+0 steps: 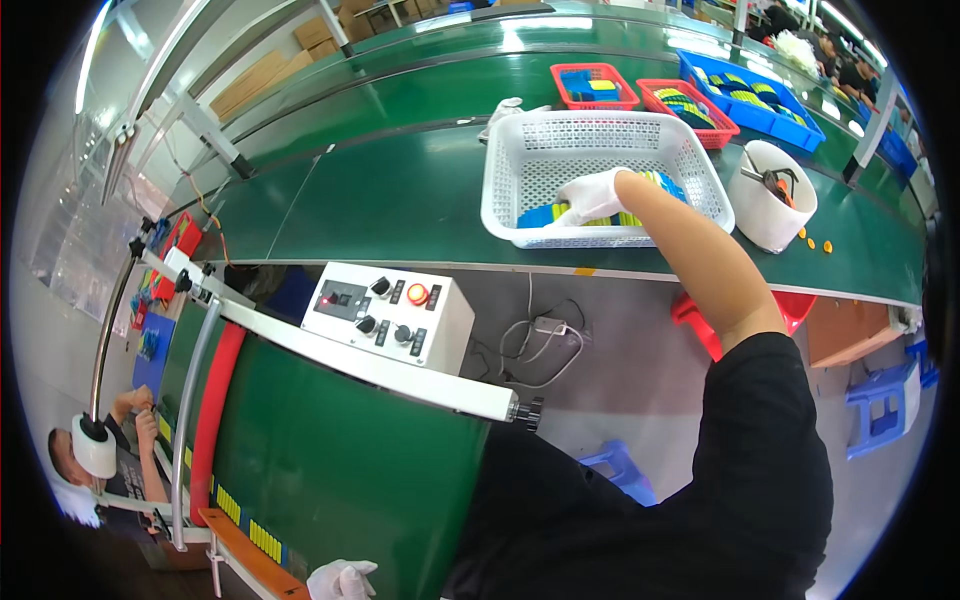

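Observation:
My right hand [592, 198], in a white glove, reaches into a white perforated plastic basket [500, 190] on the green table. Its fingers are bent down around flat blue-and-yellow striped pieces [540, 215] lying in the basket, and the fingertips are partly hidden. My left hand [342, 580], also gloved in white, is at the lower edge over the green conveyor belt [340, 450]. Its fingers are loosely bent and apart, with nothing visible in them. Near it, two blue-and-yellow striped pieces [265, 540] lie in line along an orange-brown guide bar [250, 555].
A white control box [390, 315] with knobs and a red button stands beside the belt. Red baskets [595, 85], a blue crate [750, 100] and a white tool tub [770, 200] surround the basket. Another person [130, 460] works at left. Stools and cables are on the floor.

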The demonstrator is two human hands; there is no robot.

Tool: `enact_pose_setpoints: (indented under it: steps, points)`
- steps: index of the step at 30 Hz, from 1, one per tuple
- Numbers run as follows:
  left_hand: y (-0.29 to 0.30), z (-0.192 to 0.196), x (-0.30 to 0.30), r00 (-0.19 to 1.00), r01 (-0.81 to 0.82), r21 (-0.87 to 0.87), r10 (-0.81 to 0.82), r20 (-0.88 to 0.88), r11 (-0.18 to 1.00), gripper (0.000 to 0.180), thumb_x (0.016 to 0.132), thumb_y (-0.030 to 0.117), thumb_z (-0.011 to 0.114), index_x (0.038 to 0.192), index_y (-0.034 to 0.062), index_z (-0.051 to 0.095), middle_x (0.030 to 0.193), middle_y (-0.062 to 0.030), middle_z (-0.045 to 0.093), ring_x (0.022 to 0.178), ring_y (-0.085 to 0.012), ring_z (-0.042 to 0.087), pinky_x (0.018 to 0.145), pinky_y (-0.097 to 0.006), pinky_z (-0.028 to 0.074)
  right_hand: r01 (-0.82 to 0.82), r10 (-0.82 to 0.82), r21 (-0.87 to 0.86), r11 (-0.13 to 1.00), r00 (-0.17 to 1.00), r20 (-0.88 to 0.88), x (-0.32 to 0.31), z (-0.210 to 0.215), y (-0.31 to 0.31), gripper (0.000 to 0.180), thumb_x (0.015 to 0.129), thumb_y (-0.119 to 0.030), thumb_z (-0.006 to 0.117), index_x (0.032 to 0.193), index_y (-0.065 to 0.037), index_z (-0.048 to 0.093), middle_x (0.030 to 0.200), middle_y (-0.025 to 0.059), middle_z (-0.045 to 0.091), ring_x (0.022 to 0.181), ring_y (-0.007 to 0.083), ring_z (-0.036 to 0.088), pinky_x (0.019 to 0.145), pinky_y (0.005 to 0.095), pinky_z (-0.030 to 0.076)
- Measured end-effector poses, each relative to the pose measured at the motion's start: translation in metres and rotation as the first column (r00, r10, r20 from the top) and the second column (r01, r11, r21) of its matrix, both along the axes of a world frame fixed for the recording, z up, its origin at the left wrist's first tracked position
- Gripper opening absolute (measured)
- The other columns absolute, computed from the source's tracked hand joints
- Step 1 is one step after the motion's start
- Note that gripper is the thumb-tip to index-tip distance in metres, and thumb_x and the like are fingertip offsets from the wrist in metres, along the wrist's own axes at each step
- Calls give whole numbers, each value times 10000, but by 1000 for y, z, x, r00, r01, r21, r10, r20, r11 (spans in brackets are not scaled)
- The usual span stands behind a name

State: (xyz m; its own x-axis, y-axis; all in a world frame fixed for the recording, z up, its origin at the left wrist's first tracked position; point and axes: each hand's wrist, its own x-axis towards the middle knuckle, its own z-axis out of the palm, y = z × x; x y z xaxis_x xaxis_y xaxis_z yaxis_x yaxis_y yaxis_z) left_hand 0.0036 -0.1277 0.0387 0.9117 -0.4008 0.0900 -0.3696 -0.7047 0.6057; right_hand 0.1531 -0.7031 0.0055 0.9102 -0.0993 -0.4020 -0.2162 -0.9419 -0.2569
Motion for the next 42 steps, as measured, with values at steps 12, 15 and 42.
enact_pose_setpoints:
  steps: [12,15,42]
  points:
    - [-75,1,43,883,443,-28,-430,187,896,196,897,113,511,845,86,698,585,-46,567,501,-215,537,495,-321,415,121,-116,211,970,993,-34,4,-14,-6,947,611,-752,688,1113,47,613,1093,200,632,1025,305,608,861,378,450]
    - [-68,0,39,902,421,-32,-414,125,907,190,898,119,513,859,83,696,594,-44,570,516,-213,547,503,-317,422,108,-114,168,980,993,23,7,-20,-7,1003,607,-748,690,1191,59,572,1145,214,620,1072,322,598,899,382,450]
    - [100,-42,-1,916,-162,-566,-91,-391,808,619,760,158,789,1283,-31,516,1214,-152,619,1142,-220,591,998,-333,448,-127,-130,890,437,971,202,-9,99,300,486,812,-371,725,1114,-7,615,931,26,635,829,95,585,733,241,466]
